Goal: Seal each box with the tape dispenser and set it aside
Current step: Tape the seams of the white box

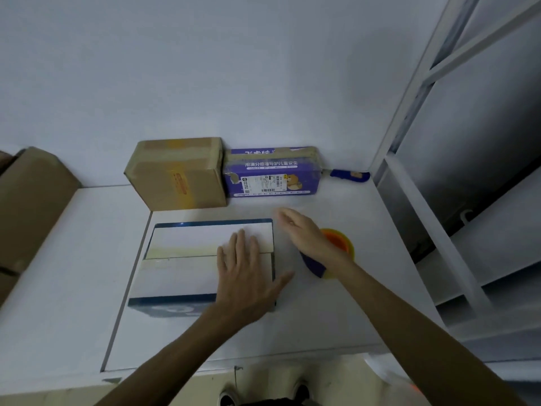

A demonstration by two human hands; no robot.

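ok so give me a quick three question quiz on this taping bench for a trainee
1. True or false: the left hand lies flat on the white-topped, blue-edged box.
2. What sits partly hidden beneath the right hand? A) an orange-and-purple tape dispenser B) a pair of scissors C) a marker pen
3. Fill in: the plain brown cardboard box stands to the ___ of the purple printed box.

Key: 1 true; 2 A; 3 left

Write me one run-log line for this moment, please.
left hand: flat on white box | right hand: open, over tape dispenser | brown box, purple box: by the wall
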